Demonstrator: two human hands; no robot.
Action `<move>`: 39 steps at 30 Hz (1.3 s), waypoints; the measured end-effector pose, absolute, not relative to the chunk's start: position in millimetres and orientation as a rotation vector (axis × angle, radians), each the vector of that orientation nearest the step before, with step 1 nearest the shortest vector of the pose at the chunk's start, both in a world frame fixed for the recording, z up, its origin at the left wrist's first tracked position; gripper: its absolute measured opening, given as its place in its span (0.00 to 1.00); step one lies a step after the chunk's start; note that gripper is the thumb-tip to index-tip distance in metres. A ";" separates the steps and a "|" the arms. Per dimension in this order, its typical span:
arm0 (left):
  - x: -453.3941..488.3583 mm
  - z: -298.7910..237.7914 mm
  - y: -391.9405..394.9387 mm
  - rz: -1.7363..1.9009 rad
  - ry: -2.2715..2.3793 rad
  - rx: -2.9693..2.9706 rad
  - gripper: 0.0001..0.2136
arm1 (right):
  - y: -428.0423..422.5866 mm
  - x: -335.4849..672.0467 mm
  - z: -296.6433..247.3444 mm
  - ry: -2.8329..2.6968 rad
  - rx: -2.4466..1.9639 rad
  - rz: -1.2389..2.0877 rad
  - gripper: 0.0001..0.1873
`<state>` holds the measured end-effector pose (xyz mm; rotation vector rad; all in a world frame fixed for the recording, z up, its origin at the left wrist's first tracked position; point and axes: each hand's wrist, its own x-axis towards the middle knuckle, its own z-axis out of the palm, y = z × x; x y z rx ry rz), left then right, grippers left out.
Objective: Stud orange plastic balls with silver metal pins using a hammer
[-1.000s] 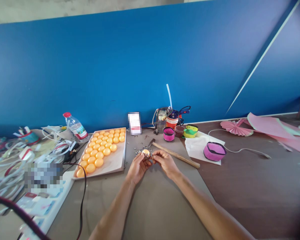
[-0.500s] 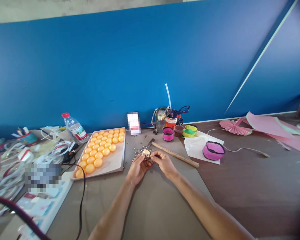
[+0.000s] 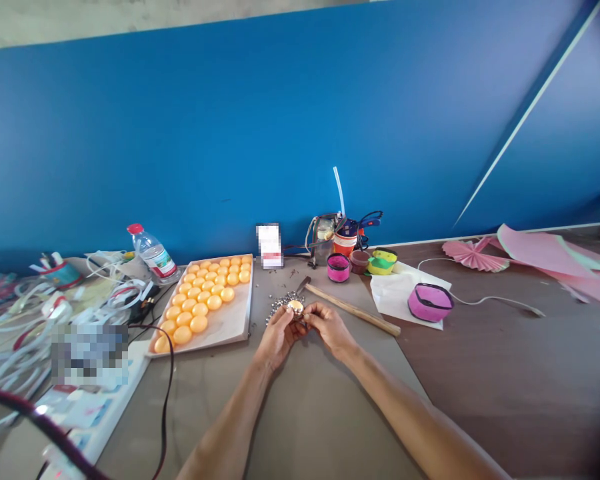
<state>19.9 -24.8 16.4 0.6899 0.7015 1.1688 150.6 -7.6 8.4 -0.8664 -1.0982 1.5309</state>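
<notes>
My left hand is closed round an orange ball that looks like a table tennis ball, with shiny silver bits on its lower part. Beside it, my right hand pinches at the ball's right side; whatever its fingertips hold is too small to make out. Just beyond both hands lies a pile of small silver metal pieces. A hammer with a wooden handle rests to the right of the pile. At the left, a shallow white tray carries rows of orange balls.
A water bottle, tangled cables and a power strip fill the left side. At the back stand a phone and an orange cup of tools. Rightward are pink containers, white paper and pink paper.
The whole view has shifted slightly. My right fingers have moved a little against the ball's side, and the ball remains in my left hand.
</notes>
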 end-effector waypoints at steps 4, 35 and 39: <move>20.3 16.6 -24.8 1.179 0.710 0.719 0.08 | -9.3 149.2 8.7 -1.037 -0.798 1.595 0.10; 4.5 13.6 -14.6 1.249 0.568 0.468 0.11 | 28.6 207.7 -8.4 -2.094 -1.948 -0.015 0.10; 0.5 11.0 -12.0 1.278 0.560 0.444 0.12 | 27.2 206.6 -5.7 -2.086 -1.862 -0.071 0.10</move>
